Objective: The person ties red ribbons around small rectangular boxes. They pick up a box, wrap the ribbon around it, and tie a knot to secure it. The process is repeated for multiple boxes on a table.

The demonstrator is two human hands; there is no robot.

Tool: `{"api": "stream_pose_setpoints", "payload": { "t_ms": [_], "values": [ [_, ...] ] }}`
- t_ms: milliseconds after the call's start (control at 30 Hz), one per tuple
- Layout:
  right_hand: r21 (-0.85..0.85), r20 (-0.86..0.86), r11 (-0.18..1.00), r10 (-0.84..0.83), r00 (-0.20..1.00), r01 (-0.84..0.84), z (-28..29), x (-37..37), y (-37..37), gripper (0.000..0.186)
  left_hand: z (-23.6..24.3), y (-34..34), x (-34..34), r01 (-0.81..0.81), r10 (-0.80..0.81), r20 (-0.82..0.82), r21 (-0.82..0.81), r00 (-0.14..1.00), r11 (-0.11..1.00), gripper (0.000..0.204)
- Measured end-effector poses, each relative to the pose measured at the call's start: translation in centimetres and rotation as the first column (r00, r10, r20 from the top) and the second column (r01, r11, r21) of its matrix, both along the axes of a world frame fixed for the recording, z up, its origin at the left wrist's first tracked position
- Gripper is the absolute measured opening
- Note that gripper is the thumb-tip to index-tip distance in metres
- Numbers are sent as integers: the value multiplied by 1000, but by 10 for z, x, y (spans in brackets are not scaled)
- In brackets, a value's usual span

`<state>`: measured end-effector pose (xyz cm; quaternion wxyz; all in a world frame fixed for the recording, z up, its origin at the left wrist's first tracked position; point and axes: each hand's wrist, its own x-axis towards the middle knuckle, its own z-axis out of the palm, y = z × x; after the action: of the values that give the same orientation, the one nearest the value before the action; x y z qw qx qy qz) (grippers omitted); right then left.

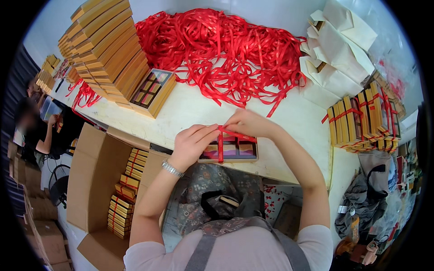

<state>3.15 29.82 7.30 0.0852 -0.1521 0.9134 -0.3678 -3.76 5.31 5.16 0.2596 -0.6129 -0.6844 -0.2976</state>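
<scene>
A gold gift box (244, 158) with a clear windowed lid and coloured pieces inside lies at the table's near edge. Red ribbon (220, 149) runs across its top in both directions and crosses near the far side. My left hand (193, 139) covers the box's left end, its fingers closed at the ribbon crossing. From the right, my right hand (248, 123) pinches the ribbon just above the box's far edge. The fingertips of both hands nearly meet there, and they partly hide the crossing.
Beyond the hands lies a heap of loose red ribbons (221, 43). Stacked gold boxes (106, 49) rise at left; ribboned boxes (359, 117) stand at right below white bags (337, 49). An open carton (97, 176) holds tied boxes. Another person (38, 122) sits far left.
</scene>
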Motion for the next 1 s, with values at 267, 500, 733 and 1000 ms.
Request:
{"api": "stream_pose_setpoints", "payload": {
  "t_ms": [267,500,733,1000],
  "values": [
    [-889,421,202,9,907,411,-17,12,-38,22,-27,-9,8,184,-129,835,34,534,982,13],
    [-101,-254,976,-213,943,193,-12,15,-61,14,-57,-12,15,65,-39,831,3,555,998,15],
    [268,-365,957,-9,931,114,-1,29,-50,9,-72,-2,15,74,-130,896,109,424,991,19],
    [468,-557,871,160,815,149,-47,52,-53,20,-23,-14,12,-242,55,871,75,488,967,26]
  ]
}}
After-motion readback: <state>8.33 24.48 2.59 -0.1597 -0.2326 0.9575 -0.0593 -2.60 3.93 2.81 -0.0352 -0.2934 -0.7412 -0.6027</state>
